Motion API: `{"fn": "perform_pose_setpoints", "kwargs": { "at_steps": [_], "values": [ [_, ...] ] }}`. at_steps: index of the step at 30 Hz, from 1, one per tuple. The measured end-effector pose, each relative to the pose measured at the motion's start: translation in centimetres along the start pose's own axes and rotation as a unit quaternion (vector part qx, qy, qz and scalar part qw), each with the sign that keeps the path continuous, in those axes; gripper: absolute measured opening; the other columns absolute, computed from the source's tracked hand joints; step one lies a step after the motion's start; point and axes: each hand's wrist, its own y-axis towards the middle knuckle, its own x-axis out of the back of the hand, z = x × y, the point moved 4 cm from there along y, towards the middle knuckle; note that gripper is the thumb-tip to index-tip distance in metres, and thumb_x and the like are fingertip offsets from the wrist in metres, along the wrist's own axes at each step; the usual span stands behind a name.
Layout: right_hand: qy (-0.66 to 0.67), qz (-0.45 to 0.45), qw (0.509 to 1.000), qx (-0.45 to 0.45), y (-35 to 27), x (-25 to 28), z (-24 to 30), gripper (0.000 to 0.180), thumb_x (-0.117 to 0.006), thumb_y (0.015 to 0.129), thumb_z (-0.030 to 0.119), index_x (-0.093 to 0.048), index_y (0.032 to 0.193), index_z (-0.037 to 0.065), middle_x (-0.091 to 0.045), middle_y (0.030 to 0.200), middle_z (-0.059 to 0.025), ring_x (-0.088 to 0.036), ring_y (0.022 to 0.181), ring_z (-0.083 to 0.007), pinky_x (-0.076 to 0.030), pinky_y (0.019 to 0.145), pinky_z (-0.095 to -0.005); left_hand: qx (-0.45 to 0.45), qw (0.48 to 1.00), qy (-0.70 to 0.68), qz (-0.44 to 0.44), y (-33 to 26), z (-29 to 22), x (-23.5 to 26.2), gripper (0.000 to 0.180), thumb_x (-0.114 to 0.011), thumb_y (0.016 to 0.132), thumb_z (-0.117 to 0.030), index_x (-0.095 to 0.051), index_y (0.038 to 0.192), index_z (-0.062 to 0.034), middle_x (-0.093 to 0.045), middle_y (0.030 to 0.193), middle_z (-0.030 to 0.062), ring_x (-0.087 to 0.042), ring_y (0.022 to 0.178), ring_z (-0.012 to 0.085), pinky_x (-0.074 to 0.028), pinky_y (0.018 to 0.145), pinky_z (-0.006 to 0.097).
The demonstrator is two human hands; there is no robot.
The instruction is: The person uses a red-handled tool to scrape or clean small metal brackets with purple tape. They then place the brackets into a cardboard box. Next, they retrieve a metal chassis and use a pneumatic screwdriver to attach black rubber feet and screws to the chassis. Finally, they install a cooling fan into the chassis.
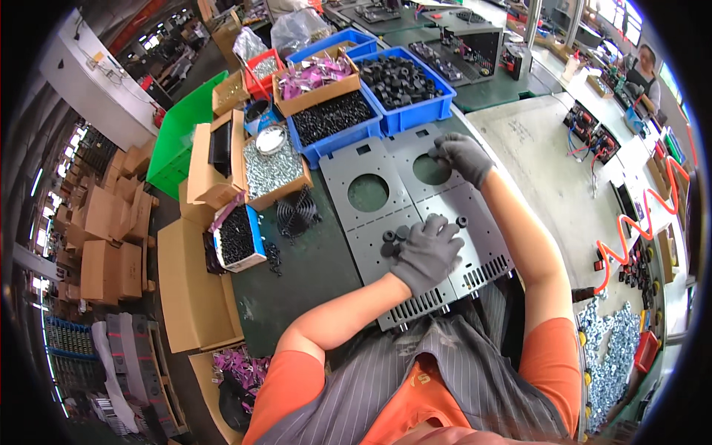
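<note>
Two grey sheet-metal panels (360, 241) lie side by side in front of me, each with a big round hole and a row of slots at the near end. My left hand (428, 256), in a grey glove, rests fingers apart over the middle of the panels. Several small black round rubber feet (389, 237) lie beside and under its fingers; one more rubber foot (462, 221) sits just to its right. At the far end of the right panel my gloved right hand (461, 157) has its fingertips curled together near the round hole. Whatever they may hold is hidden.
Beyond the panels stand a blue bin of black rubber parts (400, 83), a blue bin of small black pieces (332, 119) and a carton of purple parts (315, 74). To the left are a carton of screws (273, 169), a black fan grille (298, 213) and a green crate (182, 133).
</note>
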Motion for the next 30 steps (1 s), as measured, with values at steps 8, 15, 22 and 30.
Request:
{"fn": "perform_pose_setpoints", "kwargs": {
  "at_steps": [8, 15, 22, 30],
  "values": [
    [0.206, 0.095, 0.961, 0.158, 3.5, -2.7, 7.6, 0.037, -0.053, 0.091, 0.007, -0.046, 0.125, -0.004, -0.057, 0.114, -0.0181, -0.057, 0.109, -0.0269, -0.048, 0.091, -0.0359, 0.057, 0.996, 0.031, -0.066, -3.9, 3.4, 7.2, 0.034, -0.062, 0.074, -0.031, -0.063, 0.107, -0.0226, -0.058, 0.109, -0.0019, -0.051, 0.099, 0.0225, -0.04, 0.083, 0.042],
    [0.161, 0.124, 0.978, -0.036, -18.6, -4.5, 9.2, 0.044, -0.068, 0.073, 0.04, -0.058, 0.083, -0.002, -0.062, 0.068, -0.0145, -0.059, 0.056, -0.022, -0.045, 0.051, -0.0304, 0.4, 0.91, 0.108, -0.007, -9.8, 23.9, 14.5, 0.032, -0.056, 0.083, -0.028, -0.063, 0.112, -0.0167, -0.064, 0.105, 0.0109, -0.06, 0.096, 0.0323, -0.049, 0.084, 0.042],
    [0.027, 0.053, 0.926, -0.374, -35.0, 3.3, -0.7, 0.05, -0.065, 0.079, 0.042, -0.063, 0.087, -0.007, -0.066, 0.073, -0.0171, -0.066, 0.057, -0.0234, -0.053, 0.047, -0.0275, 0.483, 0.861, 0.052, 0.152, -10.3, 35.9, 10.5, 0.058, -0.056, 0.086, -0.044, -0.047, 0.134, -0.0136, -0.049, 0.132, 0.0202, -0.049, 0.12, 0.0358, -0.038, 0.103, 0.041],
    [-0.104, -0.278, 0.897, -0.328, -42.7, 7.6, -1.0, 0.028, -0.063, 0.087, 0.019, -0.063, 0.109, 0.003, -0.064, 0.089, -0.0017, -0.058, 0.079, -0.0099, -0.047, 0.069, -0.0265, 0.475, 0.853, 0.013, 0.215, -9.2, 36.0, 9.8, 0.056, -0.061, 0.077, -0.031, -0.053, 0.128, -0.0086, -0.06, 0.121, 0.0173, -0.057, 0.112, 0.0298, -0.043, 0.097, 0.037]
  ]
}}
